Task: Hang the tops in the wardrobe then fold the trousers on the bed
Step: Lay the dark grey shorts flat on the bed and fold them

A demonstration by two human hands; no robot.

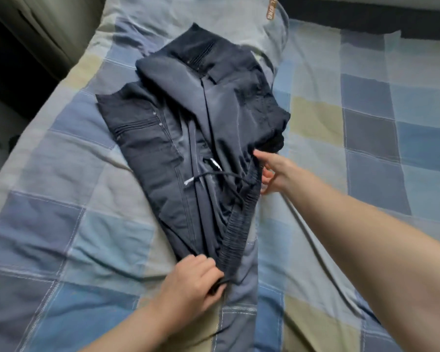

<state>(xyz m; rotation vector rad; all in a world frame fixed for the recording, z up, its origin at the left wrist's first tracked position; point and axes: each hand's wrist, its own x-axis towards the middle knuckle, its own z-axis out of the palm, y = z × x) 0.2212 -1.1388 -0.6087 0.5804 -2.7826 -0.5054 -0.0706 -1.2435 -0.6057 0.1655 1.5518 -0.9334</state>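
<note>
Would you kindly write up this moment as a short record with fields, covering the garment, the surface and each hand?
garment: dark trousers, partly folded, legs doubled over
waistband: ribbed elastic band along the right edge, drawstring loose on top
surface: patchwork bedspread in blue, grey and green squares
left hand: left hand grips the near corner of the trousers
right hand: right hand pinches the waistband at the far end
stage: folding under way

Checked blue-green quilt (pixel 366 128) over bed; dim floor (pixel 0 118) left.
</note>
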